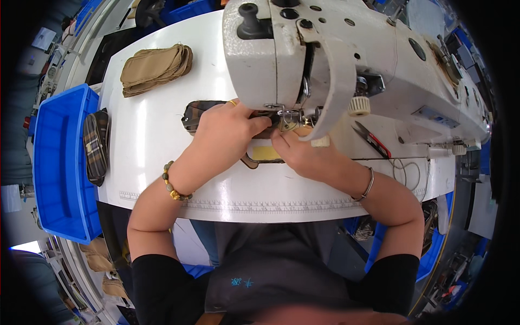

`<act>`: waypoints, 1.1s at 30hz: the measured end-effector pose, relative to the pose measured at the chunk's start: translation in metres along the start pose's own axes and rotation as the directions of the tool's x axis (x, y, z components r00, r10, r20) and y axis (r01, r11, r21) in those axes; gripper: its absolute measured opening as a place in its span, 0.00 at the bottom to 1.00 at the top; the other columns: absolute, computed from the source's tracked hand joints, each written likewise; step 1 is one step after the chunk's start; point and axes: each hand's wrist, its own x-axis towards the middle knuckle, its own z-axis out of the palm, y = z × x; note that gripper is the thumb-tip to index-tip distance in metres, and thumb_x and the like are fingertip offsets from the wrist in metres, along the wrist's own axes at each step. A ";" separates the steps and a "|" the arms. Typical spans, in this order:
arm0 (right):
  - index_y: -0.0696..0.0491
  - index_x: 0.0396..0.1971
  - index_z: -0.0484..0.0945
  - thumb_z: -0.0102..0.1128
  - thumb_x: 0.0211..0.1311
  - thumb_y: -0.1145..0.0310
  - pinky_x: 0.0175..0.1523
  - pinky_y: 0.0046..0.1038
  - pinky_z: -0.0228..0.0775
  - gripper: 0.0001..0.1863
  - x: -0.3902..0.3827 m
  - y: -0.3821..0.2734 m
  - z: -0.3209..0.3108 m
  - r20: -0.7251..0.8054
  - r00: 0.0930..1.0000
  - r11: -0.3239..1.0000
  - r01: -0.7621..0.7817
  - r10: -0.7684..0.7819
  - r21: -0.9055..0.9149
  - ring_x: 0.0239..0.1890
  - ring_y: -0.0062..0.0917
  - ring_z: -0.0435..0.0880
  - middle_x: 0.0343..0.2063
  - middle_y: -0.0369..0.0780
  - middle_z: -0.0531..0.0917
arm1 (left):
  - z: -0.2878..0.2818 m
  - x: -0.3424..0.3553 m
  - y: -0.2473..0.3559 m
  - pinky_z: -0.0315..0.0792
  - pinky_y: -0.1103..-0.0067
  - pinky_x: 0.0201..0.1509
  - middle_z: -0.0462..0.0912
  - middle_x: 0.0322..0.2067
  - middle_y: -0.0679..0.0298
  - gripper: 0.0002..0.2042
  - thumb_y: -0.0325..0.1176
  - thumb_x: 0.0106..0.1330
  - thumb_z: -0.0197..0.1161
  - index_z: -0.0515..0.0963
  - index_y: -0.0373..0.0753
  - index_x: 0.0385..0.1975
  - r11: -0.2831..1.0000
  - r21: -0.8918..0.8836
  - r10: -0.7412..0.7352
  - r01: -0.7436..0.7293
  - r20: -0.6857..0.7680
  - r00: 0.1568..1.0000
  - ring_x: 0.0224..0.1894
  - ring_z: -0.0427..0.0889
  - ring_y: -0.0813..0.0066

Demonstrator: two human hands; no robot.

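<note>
A dark plaid fabric piece (196,112) lies under the head of a white sewing machine (252,70), partly covered by my hands. My left hand (230,127) bends over it, fingers closed on the cloth just left of the presser foot (290,120). Close in front of the foot, my right hand (303,154) is pinched at the fabric's near edge; its fingertips are partly hidden. Between my wrists a yellow patch (266,153) shows on the machine bed. What lies directly beneath the needle is too small to make out.
A stack of brown fabric pieces (154,67) lies at the far left of the white table (162,122). Beside the blue bin (65,162) rests a plaid pouch (96,146). Red-handled scissors (374,140) lie right of my right hand, near a loose cord (403,172).
</note>
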 end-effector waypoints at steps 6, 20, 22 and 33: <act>0.60 0.38 0.80 0.59 0.48 0.71 0.25 0.27 0.72 0.16 -0.003 -0.008 -0.010 0.149 0.988 0.996 -0.053 0.043 0.066 0.23 0.24 0.81 0.21 0.36 0.78 | 0.009 -0.004 0.006 0.77 0.74 0.39 0.77 0.37 0.68 0.16 0.30 0.52 0.66 0.85 0.45 0.43 0.999 -0.033 0.026 -0.024 0.052 0.998 0.40 0.81 0.68; 0.63 0.45 0.82 0.58 0.51 0.72 0.21 0.30 0.72 0.20 -0.004 -0.013 -0.011 0.239 0.967 0.980 -0.128 0.090 0.152 0.17 0.26 0.80 0.16 0.36 0.78 | 0.015 -0.005 0.003 0.74 0.75 0.35 0.73 0.33 0.67 0.13 0.32 0.58 0.63 0.86 0.48 0.43 0.989 0.107 0.106 -0.102 -0.034 0.994 0.34 0.78 0.70; 0.67 0.47 0.79 0.60 0.49 0.73 0.19 0.31 0.67 0.22 -0.004 -0.013 -0.010 0.279 0.955 0.965 -0.163 0.101 0.207 0.18 0.29 0.81 0.17 0.37 0.81 | 0.018 -0.006 0.001 0.74 0.75 0.35 0.73 0.33 0.67 0.14 0.32 0.57 0.63 0.86 0.49 0.43 0.993 0.077 0.099 -0.095 -0.052 0.994 0.33 0.78 0.70; 0.68 0.47 0.78 0.61 0.48 0.73 0.23 0.32 0.73 0.24 0.003 -0.011 -0.020 0.331 0.933 0.947 -0.225 0.141 0.229 0.19 0.32 0.82 0.18 0.41 0.82 | 0.024 -0.005 0.003 0.74 0.74 0.35 0.76 0.33 0.66 0.15 0.32 0.57 0.62 0.86 0.49 0.44 0.998 0.040 0.057 -0.054 -0.089 0.994 0.33 0.79 0.69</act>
